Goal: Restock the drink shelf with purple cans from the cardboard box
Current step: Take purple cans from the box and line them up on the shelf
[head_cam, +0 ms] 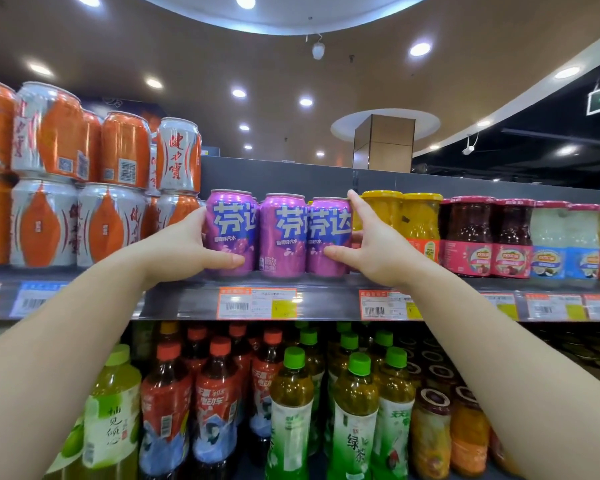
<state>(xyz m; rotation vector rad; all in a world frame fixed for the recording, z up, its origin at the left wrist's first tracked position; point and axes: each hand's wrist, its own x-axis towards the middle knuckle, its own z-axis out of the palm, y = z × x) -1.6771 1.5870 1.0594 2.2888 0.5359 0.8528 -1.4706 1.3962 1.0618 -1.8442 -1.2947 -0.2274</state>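
Three purple cans stand in a front row on the upper shelf (326, 299): a left can (231, 220), a middle can (282, 237) and a right can (328, 233), with more purple cans partly hidden behind them. My left hand (191, 247) grips the left can, thumb across its lower front. My right hand (371, 244) grips the right can, thumb on its front and fingers up along its right side. The cardboard box is out of view.
Orange and silver cans (118, 188) are stacked two high left of the purple cans. Yellow fruit jars (420, 220) and red jars (468, 233) stand close on the right. Bottles with red caps (219, 393) and green caps (357, 410) fill the shelf below.
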